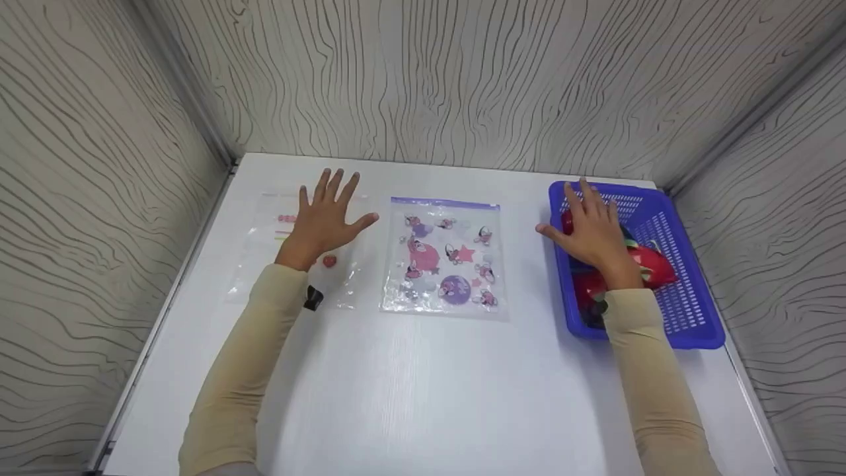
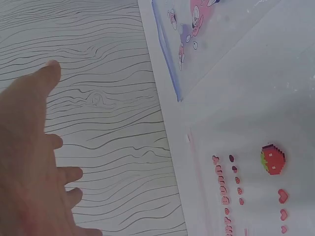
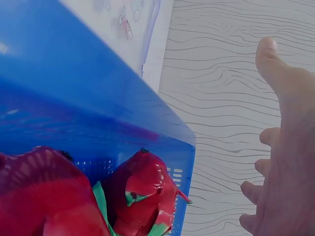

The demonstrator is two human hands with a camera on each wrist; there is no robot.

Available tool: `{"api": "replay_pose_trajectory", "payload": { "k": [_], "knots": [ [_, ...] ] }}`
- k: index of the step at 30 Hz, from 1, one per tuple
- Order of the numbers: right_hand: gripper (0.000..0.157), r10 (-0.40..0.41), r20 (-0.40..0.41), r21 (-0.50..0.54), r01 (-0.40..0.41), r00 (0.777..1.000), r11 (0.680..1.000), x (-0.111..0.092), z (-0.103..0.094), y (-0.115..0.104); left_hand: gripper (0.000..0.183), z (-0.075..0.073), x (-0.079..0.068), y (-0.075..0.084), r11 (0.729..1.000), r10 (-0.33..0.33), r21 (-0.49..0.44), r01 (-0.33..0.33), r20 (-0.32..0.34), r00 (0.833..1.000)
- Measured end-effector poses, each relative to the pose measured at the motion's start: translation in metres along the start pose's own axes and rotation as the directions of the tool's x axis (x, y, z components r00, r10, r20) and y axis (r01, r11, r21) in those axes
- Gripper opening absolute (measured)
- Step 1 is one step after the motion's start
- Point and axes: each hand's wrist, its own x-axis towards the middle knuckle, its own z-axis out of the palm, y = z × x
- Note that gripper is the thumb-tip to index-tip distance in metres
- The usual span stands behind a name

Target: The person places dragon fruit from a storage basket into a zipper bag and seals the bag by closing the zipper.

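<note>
My left hand [image 1: 325, 221] is spread, palm down, above a clear plastic zip bag [image 1: 345, 284] with small red prints. Its fingers are straight and hold nothing; part of that bag is hidden under the hand and sleeve. Spread the same way, my right hand [image 1: 595, 235] hangs over a blue slotted basket [image 1: 708, 311] and grips nothing. Inside the basket lie red dragon fruits [image 3: 142, 191] with green-tipped scales, partly covered by the hand in the head view. Between the hands a second zip bag [image 1: 426, 258], with a purple top strip and pink and purple cartoon prints, lies flat.
Both bags and the basket rest on a white table [image 1: 396, 390]. Wood-patterned panels [image 1: 423, 79] wall it in at the back and both sides. A small black piece [image 1: 314, 297] shows at the left cuff.
</note>
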Motion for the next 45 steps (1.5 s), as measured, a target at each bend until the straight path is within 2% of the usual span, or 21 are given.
{"api": "replay_pose_trajectory", "payload": {
  "k": [9, 18, 25, 34, 45],
  "knots": [
    [0.109, 0.003, -0.02, 0.034, -0.002, 1.0, 0.999, 0.001, 0.001, -0.003, 0.093, -0.001, 0.0, 0.005, 0.999, 0.016, -0.028, -0.016, -0.016, 1.0],
    [0.101, -0.005, -0.118, 0.099, 0.016, 0.993, 0.995, 0.001, 0.001, -0.007, 0.088, -0.006, 0.002, 0.015, 0.999, 0.024, -0.033, -0.024, -0.019, 1.0],
    [0.094, -0.015, -0.171, 0.103, 0.034, 0.985, 0.994, 0.0, 0.002, -0.012, 0.082, -0.004, 0.0, 0.017, 0.995, 0.059, -0.074, -0.065, -0.081, 0.995],
    [0.087, 0.005, -0.171, 0.149, 0.021, 0.985, 0.989, -0.005, 0.003, -0.021, 0.074, -0.003, -0.001, 0.025, 0.982, 0.078, -0.161, -0.102, -0.15, 0.986],
    [0.078, 0.0, -0.169, 0.214, 0.037, 0.986, 0.976, -0.006, 0.005, -0.037, 0.066, 0.001, -0.001, 0.034, 0.958, 0.054, -0.266, -0.108, -0.202, 0.978]
  ]
}}
